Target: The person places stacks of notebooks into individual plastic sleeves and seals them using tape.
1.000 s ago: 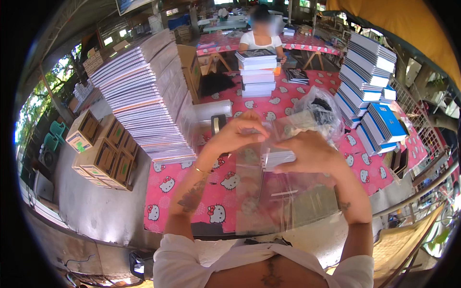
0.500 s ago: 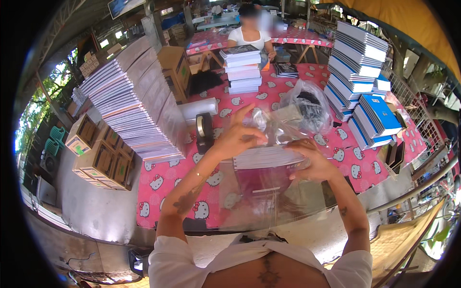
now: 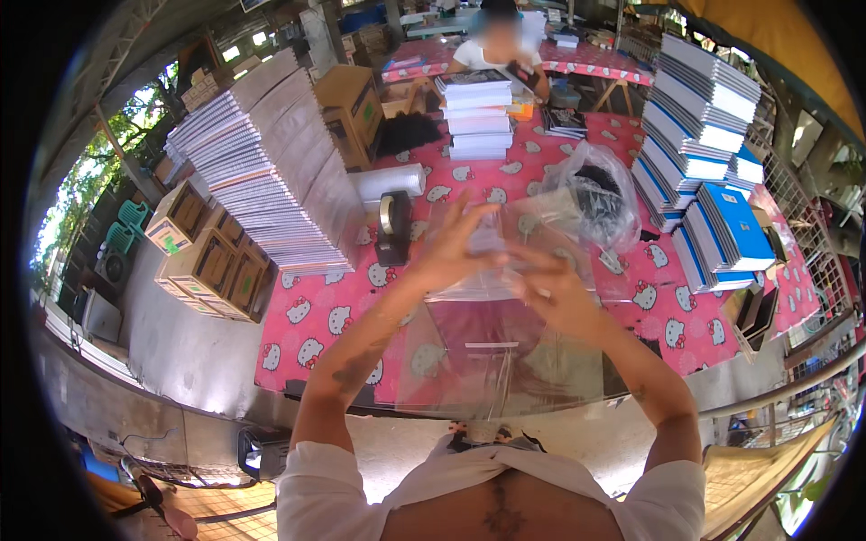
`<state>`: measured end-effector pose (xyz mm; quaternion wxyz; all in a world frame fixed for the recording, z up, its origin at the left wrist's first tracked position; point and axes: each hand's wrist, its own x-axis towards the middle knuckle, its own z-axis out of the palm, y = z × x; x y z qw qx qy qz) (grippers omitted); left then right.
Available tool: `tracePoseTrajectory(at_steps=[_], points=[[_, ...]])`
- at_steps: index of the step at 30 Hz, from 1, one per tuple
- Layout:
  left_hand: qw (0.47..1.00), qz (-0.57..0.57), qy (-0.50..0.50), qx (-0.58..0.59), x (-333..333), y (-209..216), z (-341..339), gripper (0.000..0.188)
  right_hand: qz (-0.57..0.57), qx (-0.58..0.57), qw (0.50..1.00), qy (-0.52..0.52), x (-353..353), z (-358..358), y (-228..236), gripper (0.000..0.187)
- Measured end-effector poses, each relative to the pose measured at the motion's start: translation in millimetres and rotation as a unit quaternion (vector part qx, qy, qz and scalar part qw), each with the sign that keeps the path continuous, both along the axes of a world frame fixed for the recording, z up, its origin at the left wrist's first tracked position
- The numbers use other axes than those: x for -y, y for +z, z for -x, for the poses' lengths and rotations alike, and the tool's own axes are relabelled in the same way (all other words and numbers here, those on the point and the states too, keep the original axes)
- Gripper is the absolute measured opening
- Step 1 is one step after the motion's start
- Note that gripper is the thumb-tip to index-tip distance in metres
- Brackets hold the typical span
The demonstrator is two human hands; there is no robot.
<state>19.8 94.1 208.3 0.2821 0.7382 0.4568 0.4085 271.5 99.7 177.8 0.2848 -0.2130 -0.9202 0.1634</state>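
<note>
In front of me a stack of books with a dark purple cover (image 3: 478, 326) lies in clear plastic film (image 3: 559, 356), which spreads over the table's near edge. My left hand (image 3: 458, 251) is over the far part of the stack, fingers spread and slightly blurred. Across from it my right hand (image 3: 561, 293) hovers at the stack's right side, its fingers apart and smeared by motion. The fingertips of both hands come near each other above the film. Whether either hand touches the film cannot be made out.
A tape dispenser (image 3: 393, 230) and a plastic roll (image 3: 390, 183) stand left, beside a tall stack of spiral notebooks (image 3: 280, 171). Blue-covered books (image 3: 695, 144) rise on the right near a bag with black contents (image 3: 595, 198). A person (image 3: 496, 50) sits beyond another book stack (image 3: 478, 117).
My right hand has let go of the stack's right side and moved left toward my left hand. The left hand's fingers have spread. The view has shifted slightly.
</note>
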Motion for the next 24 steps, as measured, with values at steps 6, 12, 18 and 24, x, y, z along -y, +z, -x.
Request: tracePoseTrajectory(at_steps=[6,12,18,24], points=[[0.985,-0.166,-0.047,-0.023,44,68,12,0.026,0.391,-0.159,0.906,-0.035,-105,16,10,0.037],[0.952,0.222,0.001,0.209,3,-32,80,0.056,0.35,-0.192,0.912,0.09,-91,34,20,0.045],[0.924,0.228,-0.203,0.231,-7,-35,48,0.062,0.596,-0.048,0.786,0.158,-123,-3,-17,0.083],[0.978,0.134,-0.16,0.021,53,-6,60,0.058,0.261,-0.006,0.957,0.124,-17,-7,26,0.073]])
